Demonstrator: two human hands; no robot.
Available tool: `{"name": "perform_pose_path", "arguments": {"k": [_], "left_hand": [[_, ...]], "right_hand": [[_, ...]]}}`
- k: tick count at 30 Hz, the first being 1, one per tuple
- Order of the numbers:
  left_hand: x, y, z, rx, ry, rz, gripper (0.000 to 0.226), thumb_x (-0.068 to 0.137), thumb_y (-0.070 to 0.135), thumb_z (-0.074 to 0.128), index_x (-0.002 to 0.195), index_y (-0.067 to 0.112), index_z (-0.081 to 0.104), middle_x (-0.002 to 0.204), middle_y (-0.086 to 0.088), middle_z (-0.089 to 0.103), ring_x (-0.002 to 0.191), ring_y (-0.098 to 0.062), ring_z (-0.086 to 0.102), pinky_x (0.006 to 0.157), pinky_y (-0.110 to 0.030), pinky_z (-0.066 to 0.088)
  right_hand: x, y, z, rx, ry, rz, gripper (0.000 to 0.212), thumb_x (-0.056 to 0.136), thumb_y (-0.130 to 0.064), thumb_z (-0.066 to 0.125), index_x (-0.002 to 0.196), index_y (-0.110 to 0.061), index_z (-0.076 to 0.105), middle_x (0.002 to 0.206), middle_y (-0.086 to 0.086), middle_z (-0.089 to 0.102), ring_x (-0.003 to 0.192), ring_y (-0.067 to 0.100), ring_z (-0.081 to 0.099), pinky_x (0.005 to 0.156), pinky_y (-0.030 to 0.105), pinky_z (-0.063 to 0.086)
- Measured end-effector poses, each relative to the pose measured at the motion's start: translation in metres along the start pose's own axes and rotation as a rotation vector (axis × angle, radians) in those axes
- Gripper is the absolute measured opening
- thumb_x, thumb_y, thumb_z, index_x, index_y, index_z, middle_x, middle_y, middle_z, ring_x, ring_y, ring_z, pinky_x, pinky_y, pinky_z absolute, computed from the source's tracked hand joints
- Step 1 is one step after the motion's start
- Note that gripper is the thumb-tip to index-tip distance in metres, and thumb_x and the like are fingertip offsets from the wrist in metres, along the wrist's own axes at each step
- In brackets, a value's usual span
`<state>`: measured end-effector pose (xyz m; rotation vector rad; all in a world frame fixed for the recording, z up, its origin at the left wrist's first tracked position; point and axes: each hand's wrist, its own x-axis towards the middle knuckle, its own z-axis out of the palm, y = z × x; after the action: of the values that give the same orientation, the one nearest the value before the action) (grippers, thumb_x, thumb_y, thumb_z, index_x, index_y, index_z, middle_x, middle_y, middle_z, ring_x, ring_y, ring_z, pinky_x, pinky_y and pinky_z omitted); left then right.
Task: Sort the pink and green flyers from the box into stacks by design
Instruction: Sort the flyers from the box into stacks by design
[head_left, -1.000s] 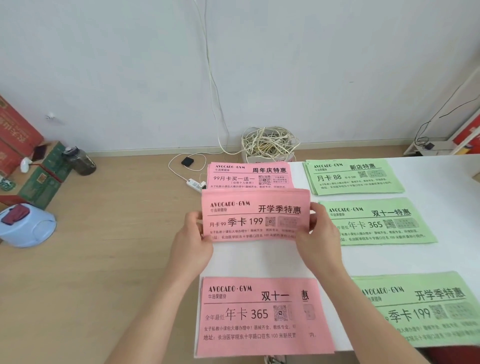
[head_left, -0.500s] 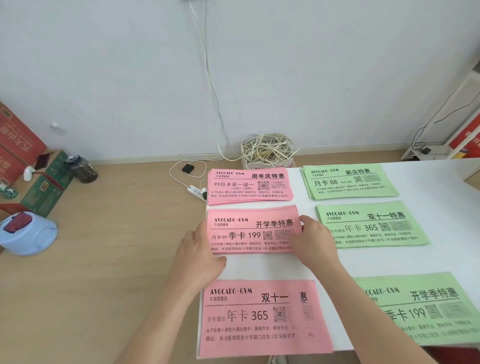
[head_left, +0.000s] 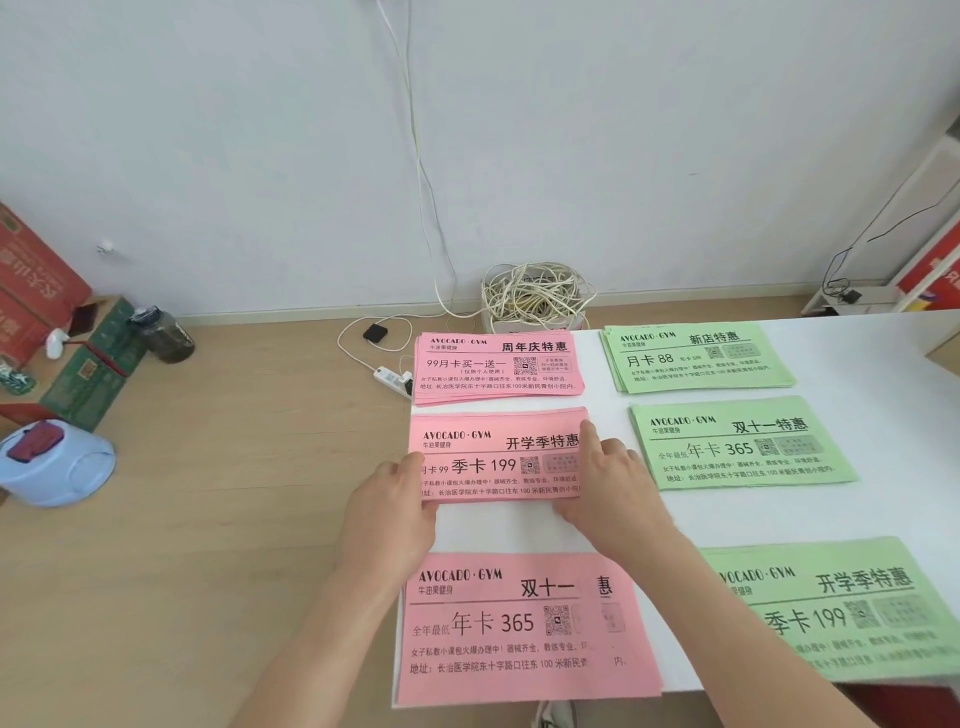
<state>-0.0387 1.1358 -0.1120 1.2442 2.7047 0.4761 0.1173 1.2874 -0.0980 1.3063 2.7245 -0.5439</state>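
The left hand (head_left: 389, 512) holds the left end of the pink 季卡 199 stack (head_left: 493, 460), with the thumb on top. The right hand (head_left: 615, 491) lays a straight forefinger against its right end. The stack lies flat on the white tabletop (head_left: 883, 512), between the pink 周年庆 stack (head_left: 498, 364) and the pink 年卡 365 stack (head_left: 519, 623).

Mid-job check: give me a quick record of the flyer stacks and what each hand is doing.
pink column: far pink stack, middle pink stack, near pink stack
green column: far green stack, middle green stack, near green stack
surface: white table
left hand: holds middle pink stack's left edge, thumb on top
right hand: at its right edge, index finger straight
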Motion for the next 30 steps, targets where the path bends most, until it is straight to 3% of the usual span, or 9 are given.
{"name": "perform_pose_path", "arguments": {"k": [7,12,14,18,22,25,28,30], "left_hand": [[-0.004,-0.002,0.005,0.051,-0.001,0.006,0.026,0.087,0.022,0.057,0.112,0.015,0.057,0.096,-0.002,0.061,0.085,-0.022,0.060,0.063,-0.028,0.034],[-0.003,-0.004,0.004,0.042,-0.006,0.007,0.026,0.086,0.021,0.057,0.111,0.017,0.056,0.091,0.000,0.060,0.082,-0.020,0.058,0.062,-0.027,0.033],[-0.002,-0.006,0.003,0.029,-0.046,-0.007,0.037,0.084,0.020,0.056,0.121,0.020,0.051,0.099,0.002,0.061,0.088,-0.018,0.058,0.066,-0.026,0.038],[0.023,-0.017,-0.024,-0.139,-0.129,-0.204,0.055,0.081,0.020,0.056,0.134,0.024,0.042,0.123,0.004,0.058,0.108,-0.017,0.057,0.089,-0.032,0.045],[0.079,-0.013,-0.040,-0.311,-0.008,-0.285,0.038,0.085,0.018,0.056,0.124,0.020,0.056,0.118,0.002,0.063,0.104,-0.015,0.060,0.090,-0.029,0.043],[0.118,0.008,-0.033,-0.361,-0.093,-0.342,0.043,0.088,0.025,0.059,0.128,0.013,0.052,0.124,-0.001,0.059,0.114,-0.021,0.055,0.090,-0.028,0.040],[0.143,0.024,-0.018,-0.408,-0.192,-0.416,0.014,0.089,0.022,0.059,0.101,0.018,0.054,0.108,0.001,0.058,0.103,-0.023,0.056,0.081,-0.027,0.039],[0.152,0.026,-0.011,-0.406,-0.168,-0.448,0.011,0.087,0.018,0.061,0.086,0.021,0.050,0.105,-0.003,0.064,0.100,-0.025,0.059,0.082,-0.030,0.044]], "right_hand": [[-0.009,0.000,-0.002,-0.048,-0.002,-0.044,0.075,0.090,-0.035,0.060,0.146,-0.008,0.017,0.123,0.009,0.048,0.113,0.025,0.045,0.095,0.029,0.035],[-0.004,0.003,-0.002,-0.052,-0.011,-0.049,0.076,0.088,-0.036,0.062,0.145,-0.009,0.019,0.119,0.009,0.050,0.111,0.026,0.047,0.094,0.030,0.038],[-0.004,0.005,-0.004,-0.056,-0.033,-0.051,0.082,0.085,-0.040,0.062,0.148,-0.013,0.015,0.119,0.008,0.050,0.111,0.026,0.047,0.094,0.031,0.039],[0.009,0.016,-0.034,0.062,-0.048,-0.031,0.081,0.086,-0.050,0.060,0.148,-0.023,0.016,0.131,0.006,0.051,0.121,0.026,0.047,0.096,0.037,0.040],[0.058,0.025,-0.060,0.385,-0.074,-0.006,0.062,0.091,-0.040,0.058,0.145,-0.025,0.031,0.134,0.004,0.053,0.118,0.020,0.051,0.095,0.033,0.042],[0.097,0.021,-0.059,0.381,-0.119,0.023,0.061,0.094,-0.034,0.055,0.147,-0.020,0.028,0.138,0.009,0.050,0.122,0.026,0.049,0.094,0.034,0.042],[0.121,0.014,-0.050,0.270,-0.123,0.008,0.059,0.095,-0.024,0.050,0.146,-0.012,0.024,0.136,0.015,0.051,0.122,0.034,0.049,0.094,0.036,0.039],[0.131,0.012,-0.039,0.165,-0.068,-0.031,0.059,0.093,-0.020,0.046,0.145,-0.009,0.020,0.126,0.018,0.056,0.114,0.036,0.052,0.092,0.038,0.040]]}}
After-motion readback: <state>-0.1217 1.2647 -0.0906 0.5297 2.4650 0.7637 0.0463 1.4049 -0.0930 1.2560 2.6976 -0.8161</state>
